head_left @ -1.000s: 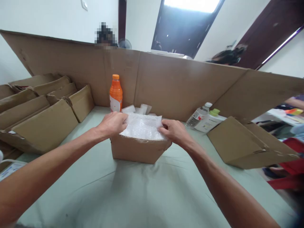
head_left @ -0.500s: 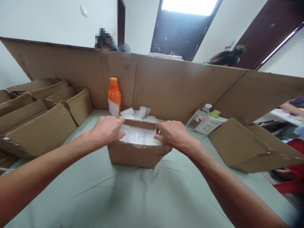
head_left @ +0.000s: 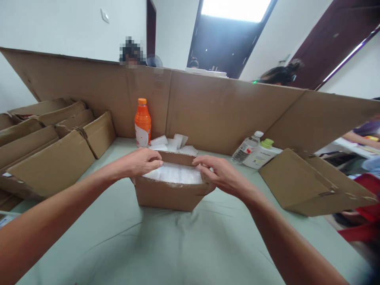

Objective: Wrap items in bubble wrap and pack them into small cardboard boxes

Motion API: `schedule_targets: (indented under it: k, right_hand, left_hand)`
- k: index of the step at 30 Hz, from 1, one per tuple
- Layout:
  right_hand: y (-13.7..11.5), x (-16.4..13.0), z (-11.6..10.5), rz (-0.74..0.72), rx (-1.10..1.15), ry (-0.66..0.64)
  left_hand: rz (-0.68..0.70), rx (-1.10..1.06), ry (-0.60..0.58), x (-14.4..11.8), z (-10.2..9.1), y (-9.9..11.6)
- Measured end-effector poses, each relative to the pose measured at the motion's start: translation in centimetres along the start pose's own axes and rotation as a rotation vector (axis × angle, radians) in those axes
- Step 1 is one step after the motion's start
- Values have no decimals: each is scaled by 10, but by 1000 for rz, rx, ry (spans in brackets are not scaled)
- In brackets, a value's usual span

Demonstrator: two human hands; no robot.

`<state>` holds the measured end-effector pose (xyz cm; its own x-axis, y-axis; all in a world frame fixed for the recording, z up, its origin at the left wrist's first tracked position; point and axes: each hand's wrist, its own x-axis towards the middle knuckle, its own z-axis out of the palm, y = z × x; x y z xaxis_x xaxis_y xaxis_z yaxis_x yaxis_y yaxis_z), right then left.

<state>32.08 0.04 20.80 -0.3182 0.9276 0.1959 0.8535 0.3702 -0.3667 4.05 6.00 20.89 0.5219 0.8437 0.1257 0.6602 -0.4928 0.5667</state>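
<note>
A small open cardboard box (head_left: 166,196) stands upright on the table in front of me. Clear bubble wrap (head_left: 178,174) fills it to near the rim. At the box's left end, my left hand (head_left: 144,161) has its fingers curled together over the rim, thumb toward the inside. My right hand (head_left: 218,171) is closed over the right end, with thumb and forefinger bent at the edge. Both hands partly hide the short sides of the box and the ends of the wrap.
Behind the box lie several white foam pieces (head_left: 178,141) beside an orange drink bottle (head_left: 143,122). A clear water bottle (head_left: 247,147) and a white bottle with green cap (head_left: 261,154) lean against the cardboard screen (head_left: 225,111). Cardboard boxes stand left (head_left: 56,158) and right (head_left: 299,182). People are beyond the screen.
My left hand has shifted slightly right and down, its fingers more curled at the rim. My right hand has dropped a little over the right end. The bubble wrap looks flatter.
</note>
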Motion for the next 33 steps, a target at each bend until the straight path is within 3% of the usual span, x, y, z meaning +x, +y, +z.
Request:
schedule_targets:
  k: [3,5,6,9,13,17,22,24,27,30,33]
  right_hand:
    - [23,-59,5,105,71,345]
    - [46,-92,22,180,123,368]
    - [57,-103,34,202,167,330]
    - [85,-108,75,190,370,182]
    - [95,-65,113,139,673,107]
    - [83,-29,129,88,901,85]
    - [73,-45,132,95,934,235]
    - [79,-68,126,160,880,338]
    - [93,-124,110,343,841,473]
    - [109,-201,87,625,747,666]
    - [125,-283,59,861,489,925]
  left_hand:
    - [-59,-77,289,-45,-2,-11]
    - [-198,-151,500,-74,8,-26]
    - [-266,-193,553,-85,17,-35]
    - [-345,-352,501,-99,56,-56]
    - [-332,-555,356,-88,101,-59]
    - [-371,-603,364,-80,113,-51]
    - [-461,-557,365,-80,119,-46]
    - [-407,-581,314,-72,133,-42]
    - [-249,-656,243,-59,168,-28]
    - [-118,-622,148,-57,206,-13]
    - [-18,-514,28,-67,232,-13]
